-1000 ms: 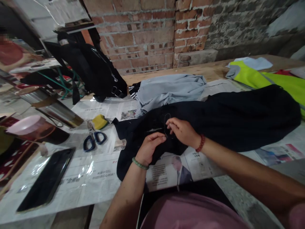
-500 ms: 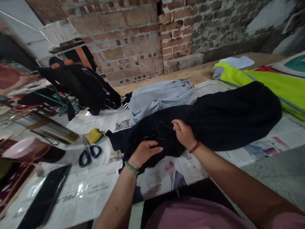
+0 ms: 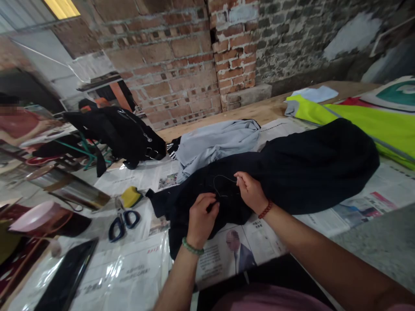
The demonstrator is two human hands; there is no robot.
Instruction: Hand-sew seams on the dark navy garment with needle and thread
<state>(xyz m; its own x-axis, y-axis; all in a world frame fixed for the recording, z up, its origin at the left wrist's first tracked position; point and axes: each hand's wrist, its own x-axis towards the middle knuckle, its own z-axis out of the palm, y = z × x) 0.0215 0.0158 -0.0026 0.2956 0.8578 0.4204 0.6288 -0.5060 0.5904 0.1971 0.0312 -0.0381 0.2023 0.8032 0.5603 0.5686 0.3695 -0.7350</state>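
A dark navy garment (image 3: pixel 311 168) stretches across the newspaper-covered table in front of me. My right hand (image 3: pixel 250 192), with a red bead bracelet, is closed in a pinch on a pale thread (image 3: pixel 217 180). That thread loops leftward over the cloth; any needle is too small to make out. Lower left, my left hand (image 3: pixel 201 216), wearing a green bead bracelet, has curled fingers and thumb closed on a fold of the dark cloth. The fingertips are partly lost against the black fabric.
Blue-handled scissors (image 3: pixel 123 221) and a yellow object (image 3: pixel 131 196) lie left of the cloth. Farther left are a steel flask (image 3: pixel 69 188), a lidded cup (image 3: pixel 52 218) and a phone (image 3: pixel 68 276). Behind are a black bag (image 3: pixel 129 134), grey cloth (image 3: pixel 220 138), a hi-vis garment (image 3: pixel 366 125) and an iron (image 3: pixel 397 95).
My left hand has shifted right and its outstretched fingers have curled onto the dark cloth. My right hand keeps its pinch on the thread. The camera view has tilted slightly upward.
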